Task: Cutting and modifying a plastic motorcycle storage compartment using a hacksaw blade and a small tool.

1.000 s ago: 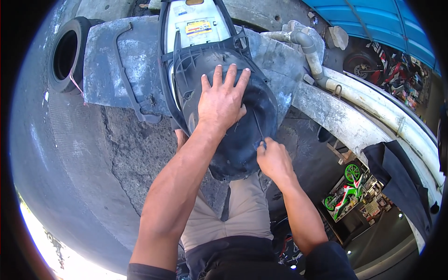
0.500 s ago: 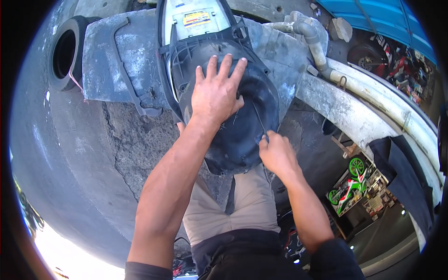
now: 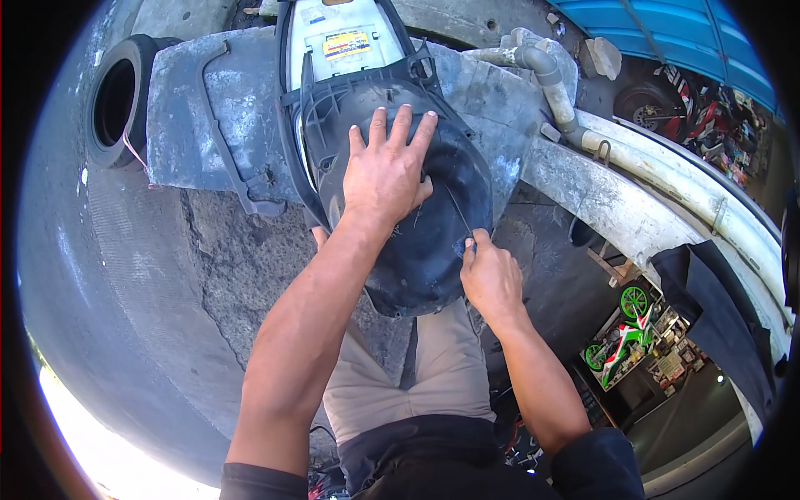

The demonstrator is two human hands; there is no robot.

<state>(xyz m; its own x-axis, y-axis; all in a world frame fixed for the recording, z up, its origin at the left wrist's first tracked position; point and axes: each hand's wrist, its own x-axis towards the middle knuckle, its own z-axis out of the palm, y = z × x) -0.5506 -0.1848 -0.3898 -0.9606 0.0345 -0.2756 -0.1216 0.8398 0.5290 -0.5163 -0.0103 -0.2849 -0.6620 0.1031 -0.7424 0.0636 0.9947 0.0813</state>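
- Right hand (image 3: 492, 279): grip clenched on the lower end of a thin rod-like tool (image 3: 461, 210), right of centre. Handle mostly hidden by the fingers.
- Tool shaft slants up-left over the black shell (image 3: 454, 271). Can't tell if the tip touches, enters or sits just above it.
- Left hand (image 3: 382, 171): grip released, holding nothing; fingers spread palm-down on the shell, upper centre. Looks like bracing, my read.
- Shell: centre of frame, near end above the beige trousers (image 3: 450, 358). A few pale strands (image 3: 397, 227) on it below the left hand; can't tell what they are.
- Progress: bracing and tool placement done. Shell is in one piece and sits against the white panel (image 3: 312, 54) at top centre. I'd call it mid-work; no finished result readable on the surface.
- Left: tool and left hand are not off the shell yet. How much tool work remains, can't tell.
- Farther out: grey slab (image 3: 179, 125) beneath, dark curved strip (image 3: 219, 137) on it at upper left, untouched. Tyre (image 3: 148, 83) at far upper left, also untouched.
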